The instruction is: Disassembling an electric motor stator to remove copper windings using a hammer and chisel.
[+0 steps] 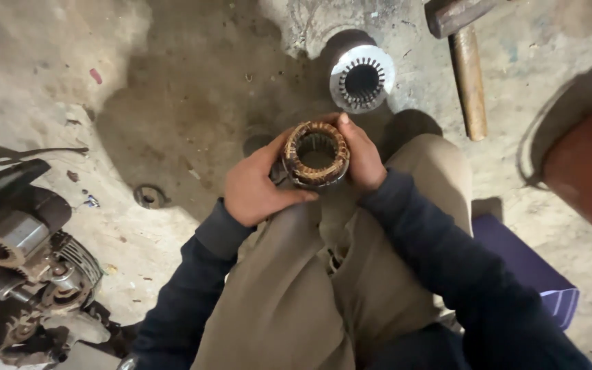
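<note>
A round motor stator with brown copper windings (315, 153) is held over my knees, its open bore facing up. My left hand (258, 185) grips its left side, thumb lying under its lower edge. My right hand (360, 156) clasps its right side, fingers curled over the rim. A bare silver stator core with empty slots (362, 78) stands on the concrete floor just beyond my hands, apart from them.
A hammer with a wooden handle (469, 75) lies on the floor at the upper right. A pile of dirty motor parts (22, 267) fills the lower left. A small metal ring (149, 196) lies on the floor. A reddish round object (587, 171) and a purple seat (525, 264) are at right.
</note>
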